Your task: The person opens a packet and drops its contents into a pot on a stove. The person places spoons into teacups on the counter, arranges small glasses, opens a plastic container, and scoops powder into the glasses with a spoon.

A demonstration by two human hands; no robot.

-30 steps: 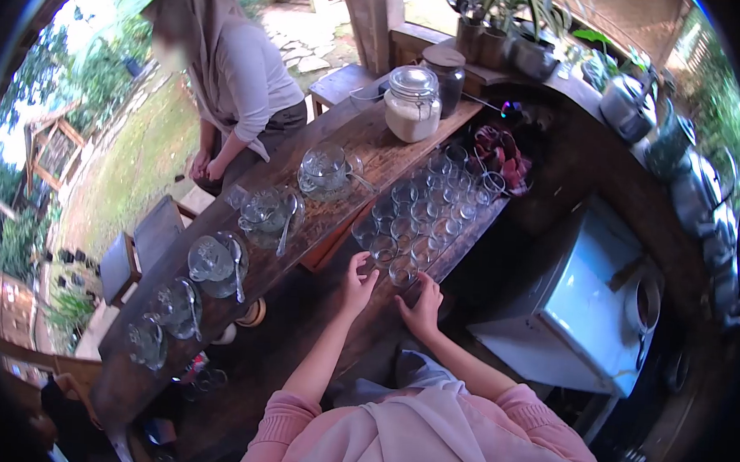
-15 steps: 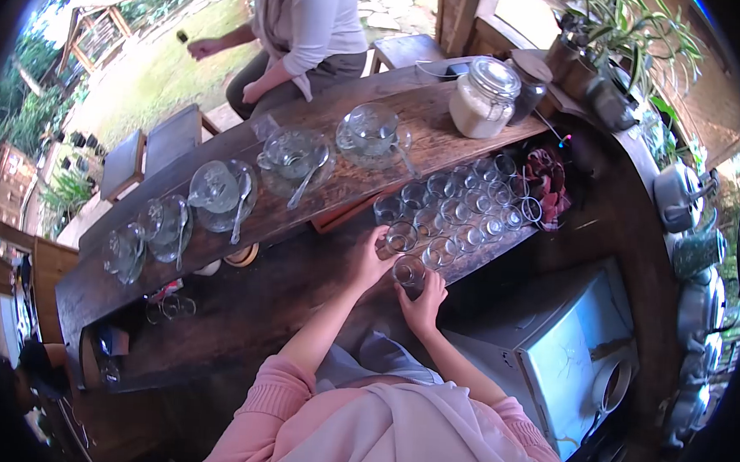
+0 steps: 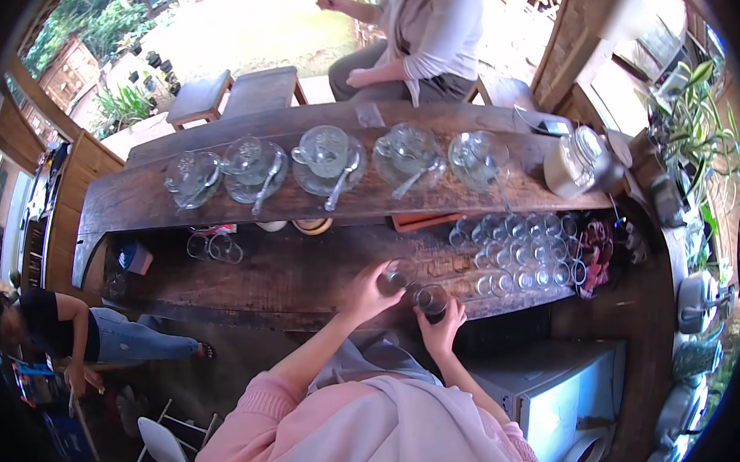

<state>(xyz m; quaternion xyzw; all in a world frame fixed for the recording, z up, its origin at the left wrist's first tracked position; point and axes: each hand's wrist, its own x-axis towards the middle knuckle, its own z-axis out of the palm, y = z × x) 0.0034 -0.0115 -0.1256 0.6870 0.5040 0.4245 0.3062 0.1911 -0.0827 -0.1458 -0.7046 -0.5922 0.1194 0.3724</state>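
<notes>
My left hand (image 3: 365, 298) is wrapped round a clear drinking glass (image 3: 393, 281) above the dark wooden lower shelf (image 3: 301, 277). Just to its right, my right hand (image 3: 442, 328) grips a second drinking glass (image 3: 431, 301) near the shelf's front edge. The two glasses are close together; whether they touch the wood I cannot tell. Farther right on the same shelf stand rows of similar glasses (image 3: 511, 253). Along the raised counter, glass cups (image 3: 322, 150) sit on glass saucers with spoons beside them.
A lidded jar (image 3: 573, 162) stands at the counter's right end, above a dark red cloth (image 3: 595, 253). More glasses (image 3: 214, 247) are at the shelf's left. A seated person (image 3: 434, 42) is across the counter; another person (image 3: 89, 329) is at lower left, near a white chair (image 3: 162, 444).
Both hands, each with a glass, have moved left, away from the rows of glasses. My view has turned left, and a second person now shows at lower left.
</notes>
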